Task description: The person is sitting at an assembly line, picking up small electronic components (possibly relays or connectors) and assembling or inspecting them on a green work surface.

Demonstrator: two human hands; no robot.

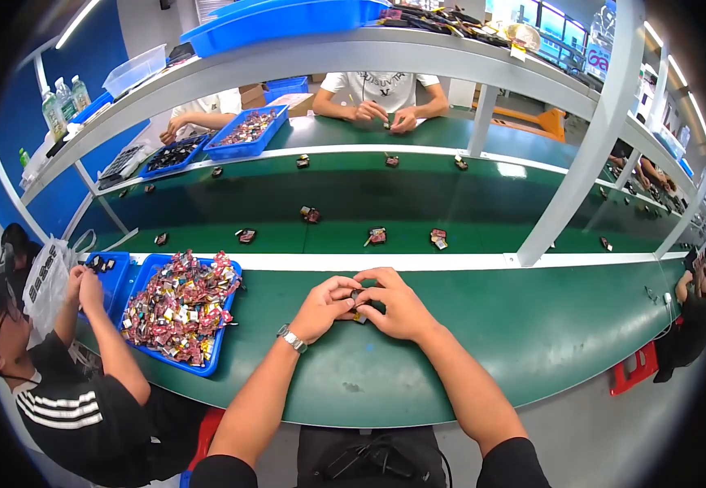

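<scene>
The green bench carries a large blue tray beside a smaller blue bin.

Blue wall, grey floor.

Bright tube lights, fisheye-bowed edges.

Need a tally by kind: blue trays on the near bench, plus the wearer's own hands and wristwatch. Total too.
Blue trays: 2 (large tray, smaller tray)
Hands: 2 (left hand, right hand)
Wristwatch: 1
Total: 5
Small part between the hands: mostly covered, not counted.
</scene>
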